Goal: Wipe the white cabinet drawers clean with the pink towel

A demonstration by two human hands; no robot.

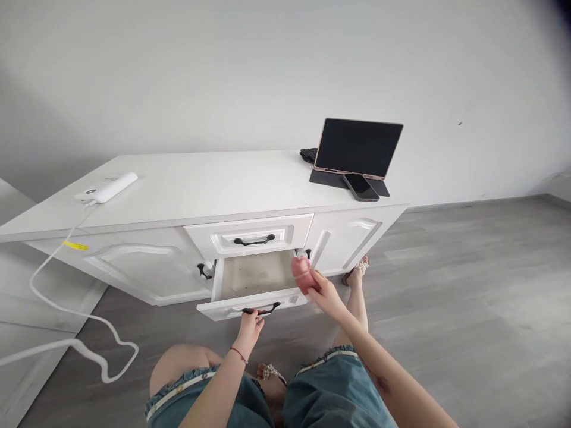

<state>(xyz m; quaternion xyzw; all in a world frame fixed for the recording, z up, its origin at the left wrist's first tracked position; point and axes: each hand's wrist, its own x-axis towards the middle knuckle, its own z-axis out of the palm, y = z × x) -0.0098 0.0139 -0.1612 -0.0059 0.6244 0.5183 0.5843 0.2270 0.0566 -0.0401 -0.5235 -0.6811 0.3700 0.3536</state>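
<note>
My left hand [251,326] has its fingers hooked on the black handle [262,309] of the lower middle drawer [219,284], which is pulled out. Only the drawer's pale bottom and a few dark specks show inside. Above the drawer's right side, my right hand [327,293] grips a reddish-pink rounded object [303,272] with a thin pale line across it; motion blur hides its exact kind. The drawer [285,230] above, with its own black handle, is closed.
The drawers belong to a white cabinet [209,178]. On its top, a tablet [359,147] stands at the right with a phone [360,186] before it and a black item [308,156] behind. A white power bank [115,188] at the left trails a white cable [53,302] downward.
</note>
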